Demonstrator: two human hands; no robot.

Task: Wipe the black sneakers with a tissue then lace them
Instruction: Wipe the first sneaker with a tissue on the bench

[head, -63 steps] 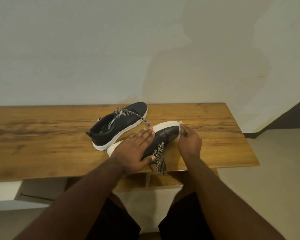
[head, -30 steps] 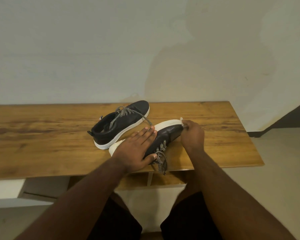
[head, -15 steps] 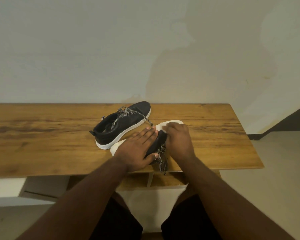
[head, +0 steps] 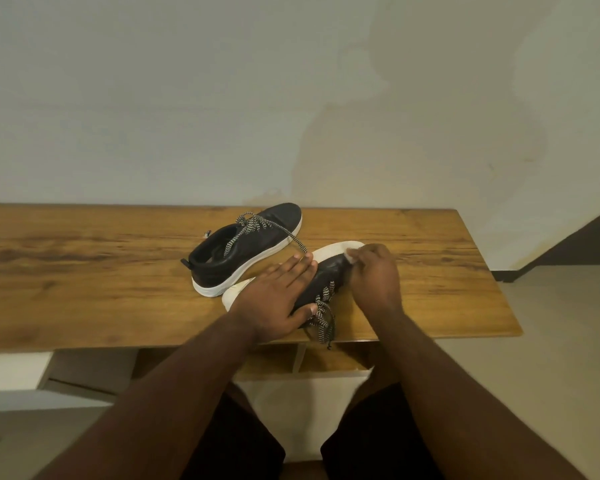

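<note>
The left hand lies flat on the near sneaker, which is tipped on its side on the wooden worktop. Its fingers are straight and spread along the white sole edge, the thumb pressing the black upper just beside the loose laces — a hold by pressure, not a curled grip. Those black-and-white laces spill from under the thumb over the worktop's near edge.

The right hand sits at the toe end of the same sneaker, just past the left fingertips. Its fingers are curled, pinching a small white tissue against the black toe where it meets the white sole; only a scrap of the tissue shows beyond the knuckles.

The far sneaker stands upright on its sole just beyond the left fingers, its heel touching or nearly touching the near sneaker's heel — I cannot tell which. One of its laces trails down to the worktop close to the left fingertips.

A pale stained wall rises behind the worktop.
</note>
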